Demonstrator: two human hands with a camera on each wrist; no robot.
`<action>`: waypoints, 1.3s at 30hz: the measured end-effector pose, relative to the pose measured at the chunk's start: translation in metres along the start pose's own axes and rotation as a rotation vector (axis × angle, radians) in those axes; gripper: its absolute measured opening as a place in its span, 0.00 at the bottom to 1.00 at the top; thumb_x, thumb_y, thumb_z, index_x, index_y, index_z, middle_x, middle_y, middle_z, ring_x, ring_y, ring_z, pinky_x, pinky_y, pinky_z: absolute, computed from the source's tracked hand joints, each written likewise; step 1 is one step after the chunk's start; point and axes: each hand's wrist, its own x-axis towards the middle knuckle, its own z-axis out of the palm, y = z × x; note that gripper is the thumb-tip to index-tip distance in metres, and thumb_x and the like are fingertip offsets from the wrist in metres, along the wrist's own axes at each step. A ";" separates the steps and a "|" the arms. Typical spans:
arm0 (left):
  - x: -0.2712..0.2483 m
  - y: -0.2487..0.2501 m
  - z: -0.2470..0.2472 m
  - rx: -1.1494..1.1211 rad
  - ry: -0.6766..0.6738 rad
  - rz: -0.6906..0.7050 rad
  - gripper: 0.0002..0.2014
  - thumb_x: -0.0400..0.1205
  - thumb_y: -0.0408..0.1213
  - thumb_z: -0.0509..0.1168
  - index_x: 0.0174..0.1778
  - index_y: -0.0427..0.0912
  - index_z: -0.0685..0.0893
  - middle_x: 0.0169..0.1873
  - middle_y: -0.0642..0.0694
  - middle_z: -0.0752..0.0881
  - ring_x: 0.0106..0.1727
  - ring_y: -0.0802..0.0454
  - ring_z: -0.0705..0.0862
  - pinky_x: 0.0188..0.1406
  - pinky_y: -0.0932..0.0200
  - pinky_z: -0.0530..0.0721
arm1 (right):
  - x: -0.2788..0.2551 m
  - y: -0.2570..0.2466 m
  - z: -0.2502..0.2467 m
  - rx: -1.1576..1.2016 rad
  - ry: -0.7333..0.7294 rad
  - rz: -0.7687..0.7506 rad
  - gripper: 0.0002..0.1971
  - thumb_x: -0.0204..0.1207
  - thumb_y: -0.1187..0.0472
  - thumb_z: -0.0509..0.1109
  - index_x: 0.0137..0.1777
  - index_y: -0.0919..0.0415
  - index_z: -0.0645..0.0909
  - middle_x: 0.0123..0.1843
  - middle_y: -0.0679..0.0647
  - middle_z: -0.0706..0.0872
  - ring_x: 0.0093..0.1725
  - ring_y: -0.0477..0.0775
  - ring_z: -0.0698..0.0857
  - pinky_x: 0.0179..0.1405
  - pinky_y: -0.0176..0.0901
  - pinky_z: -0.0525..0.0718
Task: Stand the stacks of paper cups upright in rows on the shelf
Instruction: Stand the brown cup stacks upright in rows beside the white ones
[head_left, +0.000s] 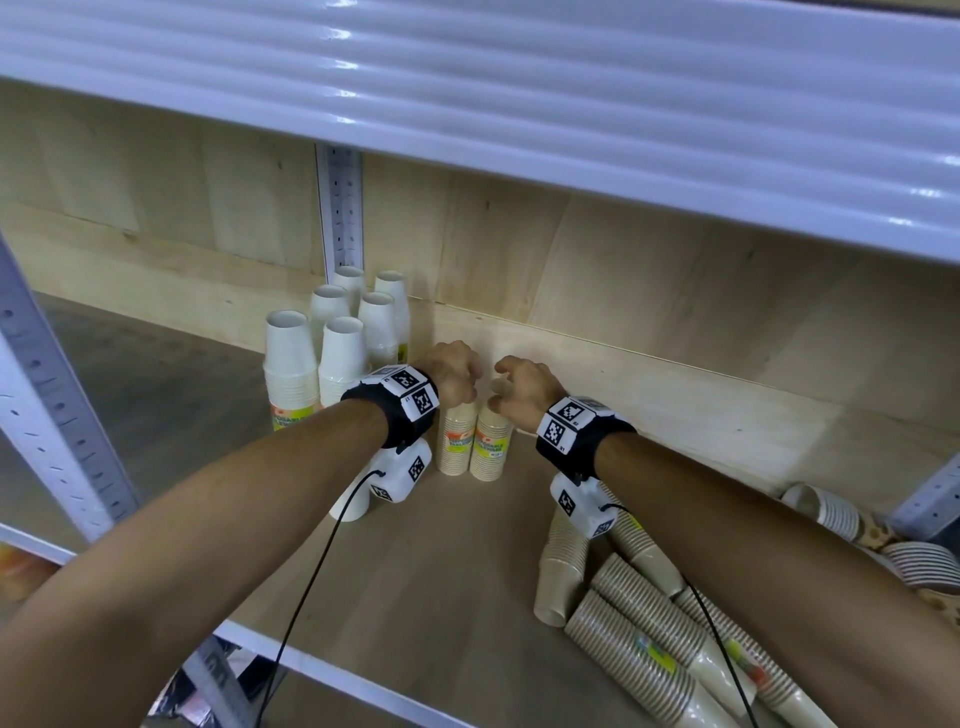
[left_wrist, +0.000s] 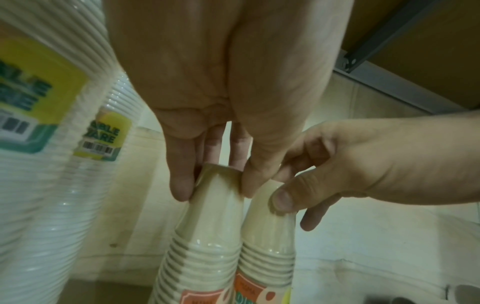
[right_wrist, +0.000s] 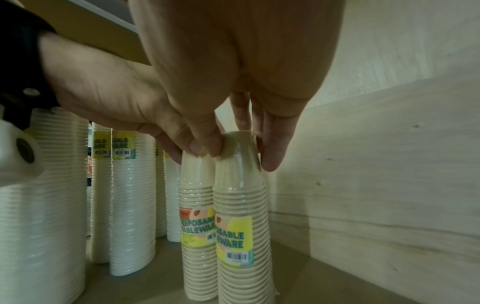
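Two beige wrapped cup stacks stand upright side by side on the shelf board, close to the wooden back panel. My left hand pinches the top cup of the left beige stack from above; the left wrist view shows its fingers and thumb round that stack's narrow top. My right hand pinches the top of the right beige stack in the same way, as the right wrist view shows on this stack. The two stacks touch, labels facing forward.
Several white cup stacks stand upright in rows just left of my hands. More beige stacks lie on their sides at the front right, with patterned cups beyond. The upper shelf hangs low overhead.
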 end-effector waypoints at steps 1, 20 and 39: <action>-0.001 0.001 0.000 -0.002 0.005 0.006 0.20 0.79 0.34 0.71 0.68 0.43 0.82 0.64 0.45 0.82 0.64 0.47 0.81 0.58 0.56 0.81 | -0.002 0.001 -0.001 0.004 0.003 0.001 0.29 0.72 0.58 0.73 0.74 0.58 0.74 0.65 0.59 0.85 0.65 0.61 0.83 0.59 0.47 0.83; -0.056 0.081 0.014 -0.015 -0.100 0.262 0.24 0.76 0.46 0.75 0.67 0.47 0.84 0.61 0.47 0.83 0.59 0.50 0.82 0.56 0.60 0.79 | -0.094 0.040 -0.069 -0.148 0.028 0.108 0.29 0.66 0.46 0.78 0.68 0.50 0.78 0.63 0.56 0.83 0.61 0.58 0.83 0.62 0.53 0.83; -0.095 0.061 0.145 0.053 -0.248 0.161 0.41 0.71 0.54 0.74 0.80 0.50 0.67 0.77 0.48 0.71 0.75 0.47 0.73 0.71 0.52 0.74 | -0.250 0.117 -0.042 -0.098 -0.178 0.245 0.34 0.66 0.43 0.79 0.71 0.52 0.76 0.55 0.50 0.86 0.52 0.51 0.85 0.55 0.49 0.84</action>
